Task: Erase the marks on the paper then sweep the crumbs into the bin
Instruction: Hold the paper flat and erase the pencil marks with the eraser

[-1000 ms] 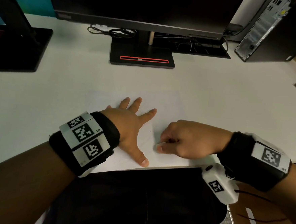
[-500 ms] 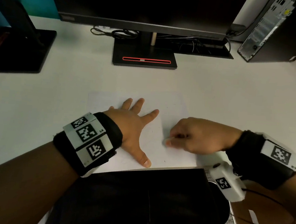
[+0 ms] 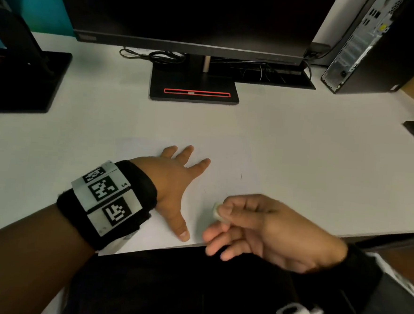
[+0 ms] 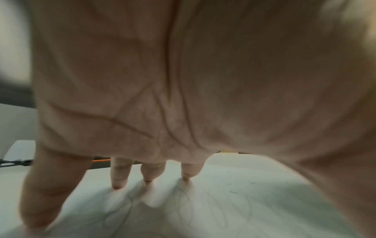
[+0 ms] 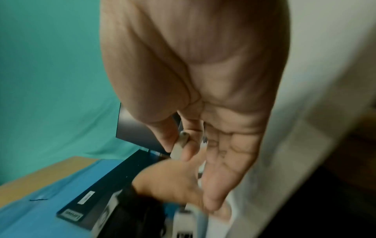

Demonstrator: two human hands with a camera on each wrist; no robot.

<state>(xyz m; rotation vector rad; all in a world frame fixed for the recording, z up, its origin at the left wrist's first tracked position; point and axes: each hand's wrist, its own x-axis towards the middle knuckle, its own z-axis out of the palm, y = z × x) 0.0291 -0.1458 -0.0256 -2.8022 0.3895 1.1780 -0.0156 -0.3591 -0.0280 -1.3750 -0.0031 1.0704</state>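
Observation:
A white sheet of paper [image 3: 227, 168] lies on the white desk near its front edge, with faint pencil marks [image 3: 241, 176] left on it. My left hand [image 3: 177, 179] lies flat on the paper with fingers spread; the left wrist view shows its fingertips [image 4: 118, 183] pressing the sheet beside thin pencil lines [image 4: 183, 202]. My right hand [image 3: 252, 223] is lifted off the paper and turned on its side. It pinches a small white eraser [image 3: 215, 210] between thumb and forefinger, the other fingers loosely extended. The eraser [image 5: 180, 145] shows a dark smudged tip.
A monitor on a black stand [image 3: 194, 88] rises at the back centre, with cables behind it. A second black stand [image 3: 22, 80] is at the left and a computer tower [image 3: 370, 43] at the back right. The desk's front edge [image 3: 160, 248] runs just below my hands.
My right hand has lifted from the paper, rolled onto its side and opened its lower fingers, still pinching the eraser. The left hand has stayed flat on the sheet.

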